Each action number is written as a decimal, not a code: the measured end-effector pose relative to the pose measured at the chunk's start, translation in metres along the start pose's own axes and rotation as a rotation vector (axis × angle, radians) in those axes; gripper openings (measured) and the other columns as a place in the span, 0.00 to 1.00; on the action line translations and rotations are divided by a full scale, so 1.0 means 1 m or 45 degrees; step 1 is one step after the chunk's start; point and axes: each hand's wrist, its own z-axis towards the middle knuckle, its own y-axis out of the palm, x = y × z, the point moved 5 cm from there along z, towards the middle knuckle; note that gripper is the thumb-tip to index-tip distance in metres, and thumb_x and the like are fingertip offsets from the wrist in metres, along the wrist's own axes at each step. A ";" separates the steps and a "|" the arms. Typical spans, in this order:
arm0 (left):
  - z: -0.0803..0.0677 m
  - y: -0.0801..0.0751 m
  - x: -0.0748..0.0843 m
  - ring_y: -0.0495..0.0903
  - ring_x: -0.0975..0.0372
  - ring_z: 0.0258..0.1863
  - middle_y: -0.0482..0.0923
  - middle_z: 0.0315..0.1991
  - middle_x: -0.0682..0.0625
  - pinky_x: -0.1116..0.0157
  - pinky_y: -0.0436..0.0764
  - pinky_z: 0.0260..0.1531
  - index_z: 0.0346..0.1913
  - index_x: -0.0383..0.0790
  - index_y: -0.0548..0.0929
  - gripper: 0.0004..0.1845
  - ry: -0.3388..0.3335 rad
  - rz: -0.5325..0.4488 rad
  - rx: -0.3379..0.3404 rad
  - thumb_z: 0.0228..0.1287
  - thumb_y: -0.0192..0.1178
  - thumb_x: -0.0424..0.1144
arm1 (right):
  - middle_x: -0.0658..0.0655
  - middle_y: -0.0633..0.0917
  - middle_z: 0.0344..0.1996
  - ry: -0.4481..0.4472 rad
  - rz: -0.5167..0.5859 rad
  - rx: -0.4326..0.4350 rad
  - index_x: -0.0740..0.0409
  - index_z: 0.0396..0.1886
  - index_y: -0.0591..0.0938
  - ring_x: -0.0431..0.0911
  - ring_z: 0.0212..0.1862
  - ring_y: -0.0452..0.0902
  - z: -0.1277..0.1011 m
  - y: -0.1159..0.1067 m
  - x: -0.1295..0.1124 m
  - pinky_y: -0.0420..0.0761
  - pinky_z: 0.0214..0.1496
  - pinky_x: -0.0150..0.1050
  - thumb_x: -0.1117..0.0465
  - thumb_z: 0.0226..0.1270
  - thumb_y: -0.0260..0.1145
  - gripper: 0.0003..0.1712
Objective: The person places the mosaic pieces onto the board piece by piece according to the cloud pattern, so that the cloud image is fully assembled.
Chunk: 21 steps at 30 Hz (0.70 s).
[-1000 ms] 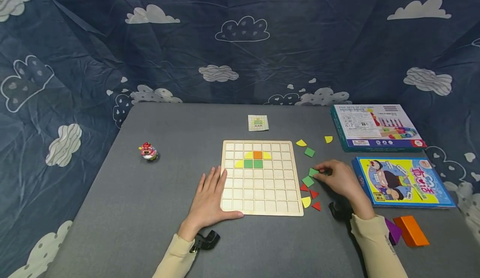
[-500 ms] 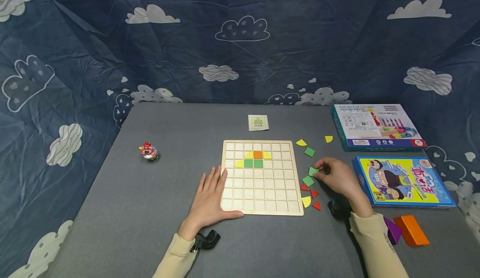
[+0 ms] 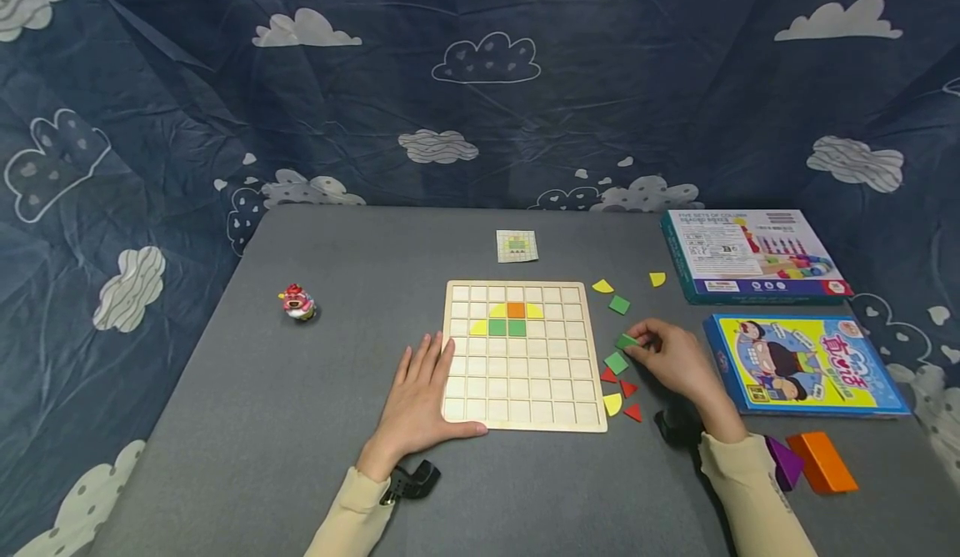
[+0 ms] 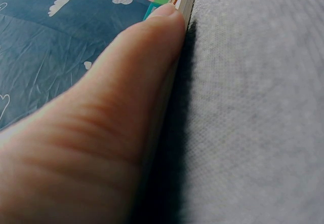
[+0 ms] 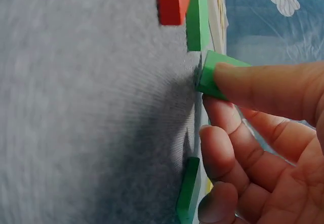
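Note:
My right hand (image 3: 671, 358) pinches a green square tile (image 5: 210, 74) between thumb and forefinger; in the right wrist view the tile is tilted, its edge near the table surface. Another green tile (image 3: 617, 363) lies just beside it. My left hand (image 3: 417, 403) lies flat with fingers spread, at the left edge and near corner of a wooden grid board (image 3: 528, 390). In the board's upper cells sit an orange square (image 3: 516, 310), two green squares (image 3: 497, 328) and several yellow curved pieces (image 3: 477, 329).
Red triangles (image 3: 633, 413), yellow quarter-rounds (image 3: 612, 404) and a further green tile (image 3: 619, 304) lie right of the board. A pattern card (image 3: 517, 246) is behind it. Two boxes (image 3: 810, 365) and orange and purple blocks (image 3: 822, 462) stand at right; a small figurine (image 3: 297, 303) at left.
The green tile in my right fingers, lying level earlier, is now tipped up at its right side. My left hand and the board have stayed put.

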 end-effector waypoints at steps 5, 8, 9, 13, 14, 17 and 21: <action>-0.001 -0.002 0.001 0.40 0.51 0.73 0.44 0.74 0.39 0.51 0.39 0.69 0.75 0.35 0.49 0.67 0.015 -0.007 0.039 0.41 0.53 0.81 | 0.54 0.80 0.27 -0.050 0.001 0.087 0.63 0.38 0.82 0.47 0.27 0.68 0.001 0.002 -0.009 0.66 0.27 0.38 0.67 0.57 0.70 0.08; -0.001 -0.002 0.000 0.38 0.52 0.73 0.43 0.74 0.40 0.52 0.38 0.69 0.75 0.36 0.47 0.67 0.005 -0.010 0.023 0.41 0.53 0.81 | 0.53 0.80 0.26 -0.069 0.013 0.109 0.62 0.37 0.83 0.46 0.25 0.68 0.005 0.007 -0.018 0.66 0.25 0.37 0.67 0.56 0.71 0.08; -0.001 -0.002 0.000 0.38 0.52 0.73 0.42 0.75 0.40 0.53 0.37 0.69 0.75 0.37 0.47 0.67 0.003 -0.008 0.016 0.41 0.53 0.81 | 0.53 0.81 0.26 -0.074 0.017 0.104 0.61 0.37 0.83 0.45 0.25 0.68 0.006 0.010 -0.022 0.66 0.25 0.37 0.67 0.56 0.71 0.08; 0.000 -0.001 0.000 0.37 0.52 0.73 0.41 0.75 0.41 0.53 0.36 0.69 0.75 0.37 0.46 0.67 -0.004 0.004 -0.006 0.41 0.53 0.81 | 0.52 0.81 0.26 -0.098 0.022 0.070 0.59 0.35 0.83 0.44 0.22 0.68 0.012 0.021 -0.036 0.66 0.23 0.38 0.66 0.55 0.72 0.08; 0.000 0.000 0.000 0.37 0.52 0.73 0.41 0.75 0.41 0.54 0.36 0.69 0.75 0.38 0.46 0.67 -0.006 0.009 -0.010 0.41 0.53 0.81 | 0.51 0.81 0.25 -0.104 0.024 0.059 0.59 0.35 0.83 0.44 0.22 0.68 0.013 0.024 -0.040 0.66 0.23 0.38 0.66 0.55 0.72 0.08; 0.001 0.000 0.000 0.36 0.53 0.73 0.40 0.75 0.42 0.54 0.35 0.69 0.75 0.38 0.45 0.67 -0.015 0.014 -0.022 0.41 0.53 0.81 | 0.50 0.81 0.25 -0.133 0.028 0.049 0.58 0.35 0.83 0.44 0.21 0.68 0.018 0.030 -0.051 0.66 0.22 0.38 0.65 0.56 0.72 0.08; 0.001 0.001 -0.001 0.35 0.54 0.73 0.39 0.75 0.42 0.55 0.34 0.69 0.75 0.38 0.45 0.67 -0.019 0.008 -0.023 0.41 0.53 0.81 | 0.50 0.81 0.25 -0.148 0.042 0.045 0.57 0.35 0.84 0.43 0.22 0.70 0.025 0.035 -0.064 0.68 0.23 0.38 0.64 0.57 0.72 0.07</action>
